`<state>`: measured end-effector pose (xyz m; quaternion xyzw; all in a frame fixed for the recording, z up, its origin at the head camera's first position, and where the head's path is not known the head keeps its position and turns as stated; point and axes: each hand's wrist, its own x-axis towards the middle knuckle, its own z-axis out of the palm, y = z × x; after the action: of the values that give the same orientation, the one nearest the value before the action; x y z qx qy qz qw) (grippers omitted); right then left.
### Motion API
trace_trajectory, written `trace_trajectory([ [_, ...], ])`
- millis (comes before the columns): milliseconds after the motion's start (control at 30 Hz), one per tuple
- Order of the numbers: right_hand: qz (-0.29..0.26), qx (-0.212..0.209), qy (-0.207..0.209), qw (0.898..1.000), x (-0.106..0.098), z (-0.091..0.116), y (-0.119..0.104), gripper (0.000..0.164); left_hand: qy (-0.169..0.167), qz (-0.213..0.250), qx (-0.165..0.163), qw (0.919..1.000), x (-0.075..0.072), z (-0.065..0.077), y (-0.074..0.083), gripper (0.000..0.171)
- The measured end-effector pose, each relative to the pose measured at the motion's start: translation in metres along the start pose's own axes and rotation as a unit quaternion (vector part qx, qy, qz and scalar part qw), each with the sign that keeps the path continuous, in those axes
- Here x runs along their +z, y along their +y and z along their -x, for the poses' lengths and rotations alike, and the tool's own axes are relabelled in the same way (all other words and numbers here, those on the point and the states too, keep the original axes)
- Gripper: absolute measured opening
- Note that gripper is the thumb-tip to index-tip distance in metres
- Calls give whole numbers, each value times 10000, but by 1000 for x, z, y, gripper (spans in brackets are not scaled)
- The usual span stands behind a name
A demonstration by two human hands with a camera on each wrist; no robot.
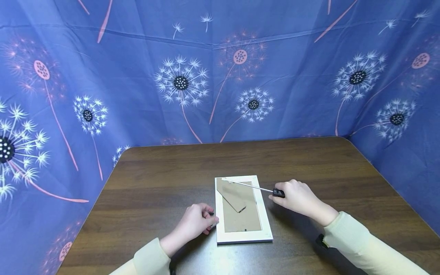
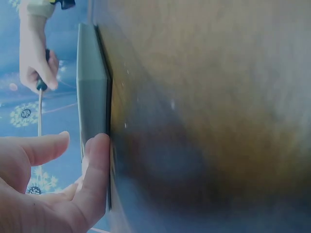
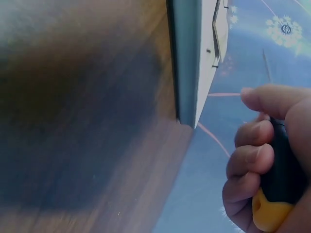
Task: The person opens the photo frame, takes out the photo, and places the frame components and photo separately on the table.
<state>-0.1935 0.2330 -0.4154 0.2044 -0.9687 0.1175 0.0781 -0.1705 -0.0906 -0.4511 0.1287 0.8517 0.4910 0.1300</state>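
A white picture frame [image 1: 263, 214] lies face down on the table, its brown backing board [image 1: 240, 224] and easel leg [image 1: 233, 194] showing. My right hand [image 1: 296, 196] grips a screwdriver by its black and yellow handle [image 3: 285, 167]. The screwdriver's thin metal shaft [image 1: 256, 186] reaches over the frame, with the tip around the far left corner. At the frame's left side is my left hand [image 1: 196, 220]. In the left wrist view its fingers [image 2: 97, 160] rest along the frame's side edge, while the thumb stands apart.
The wooden table [image 1: 148, 179] extends around the frame on all sides. Behind it and along both sides hangs a blue cloth [image 1: 137, 76] with dandelion prints. A dark wrist strap [image 1: 321, 241] shows below the right sleeve.
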Motion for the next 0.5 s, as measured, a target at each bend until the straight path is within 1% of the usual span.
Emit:
trace_trajectory([
  [133, -103, 149, 224, 9996, 2, -11, 5, 29, -103, 173, 88, 9998, 2, 5, -2, 30],
  [233, -324, 264, 319, 9986, 5, -20, 10, 29, -167, 364, 88, 9992, 4, 9, -4, 30],
  [500, -935, 596, 266, 9935, 17, -45, 19, 41, -284, 576, 86, 9979, 10, 20, -7, 30],
])
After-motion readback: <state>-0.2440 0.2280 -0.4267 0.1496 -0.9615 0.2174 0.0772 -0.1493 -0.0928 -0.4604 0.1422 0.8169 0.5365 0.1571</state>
